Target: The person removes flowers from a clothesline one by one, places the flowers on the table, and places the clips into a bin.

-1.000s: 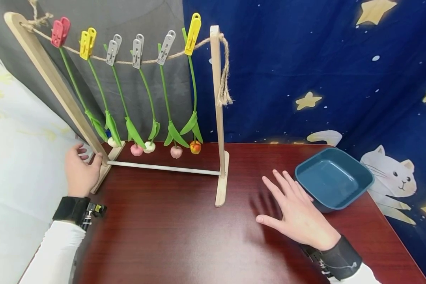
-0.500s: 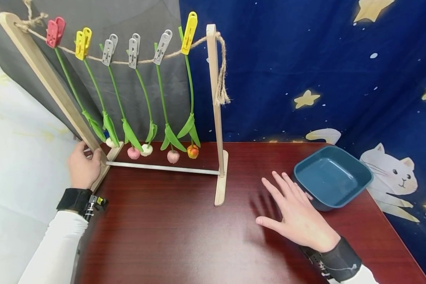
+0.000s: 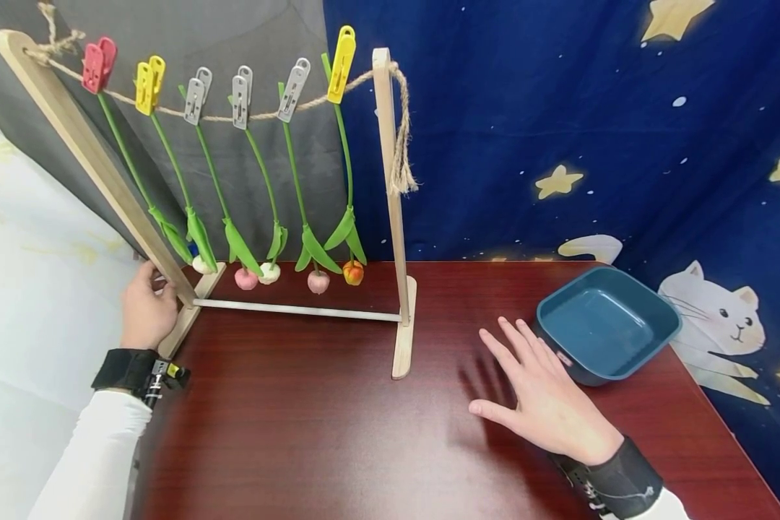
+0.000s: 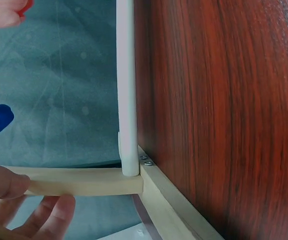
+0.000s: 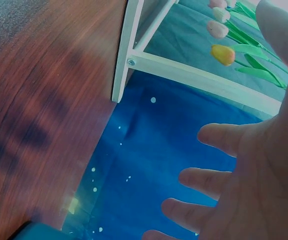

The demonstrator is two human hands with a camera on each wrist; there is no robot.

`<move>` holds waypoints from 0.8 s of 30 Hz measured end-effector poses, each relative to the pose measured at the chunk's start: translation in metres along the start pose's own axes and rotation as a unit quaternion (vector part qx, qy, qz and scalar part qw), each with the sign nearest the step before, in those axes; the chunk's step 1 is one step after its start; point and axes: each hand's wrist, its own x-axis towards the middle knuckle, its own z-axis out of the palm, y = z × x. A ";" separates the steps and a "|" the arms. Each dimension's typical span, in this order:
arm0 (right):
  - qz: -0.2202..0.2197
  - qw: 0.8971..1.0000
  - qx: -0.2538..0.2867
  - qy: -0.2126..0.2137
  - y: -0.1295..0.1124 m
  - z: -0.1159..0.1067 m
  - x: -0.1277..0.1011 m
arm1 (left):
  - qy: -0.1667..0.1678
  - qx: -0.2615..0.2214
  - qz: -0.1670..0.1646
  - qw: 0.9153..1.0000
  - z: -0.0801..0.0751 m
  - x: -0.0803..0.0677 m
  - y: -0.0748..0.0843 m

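A wooden stand (image 3: 396, 217) has a rope (image 3: 217, 118) strung between its two posts. Artificial tulips (image 3: 318, 280) hang head down from the rope, held by red, yellow and grey clothespins (image 3: 292, 90). At the foot of the left post (image 4: 83, 181), my left hand (image 3: 149, 307) grips the wood, thumb on one side and bent fingers on the other. My right hand (image 3: 546, 390) hovers with spread fingers over the table, left of a blue plastic basin (image 3: 614, 325). In the right wrist view its palm is bare.
A white crossbar (image 3: 299, 310) joins the stand's wooden feet (image 3: 403, 347) low over the dark red table (image 3: 364, 433). Behind hang a grey cloth and a blue curtain (image 3: 481, 159) with stars and a cat. The basin sits near the table's right edge.
My left hand first closed in on the left post, then shifted slightly left with its thumb moving round the post's side. The right hand has stayed nearly still. The view drifted a little.
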 end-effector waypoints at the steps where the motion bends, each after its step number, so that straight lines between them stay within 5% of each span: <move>1: 0.000 1.000 -0.001 0.000 0.000 0.000 0.000 | -0.005 0.000 -0.002 1.000 -0.001 0.000 0.000; 10: -0.001 1.000 -0.001 0.001 -0.001 0.000 -0.001 | -0.027 0.002 -0.007 1.000 -0.005 -0.004 0.004; 24: 0.001 1.000 0.002 -0.010 -0.004 -0.001 0.002 | -0.062 0.000 0.048 0.997 -0.001 -0.023 0.018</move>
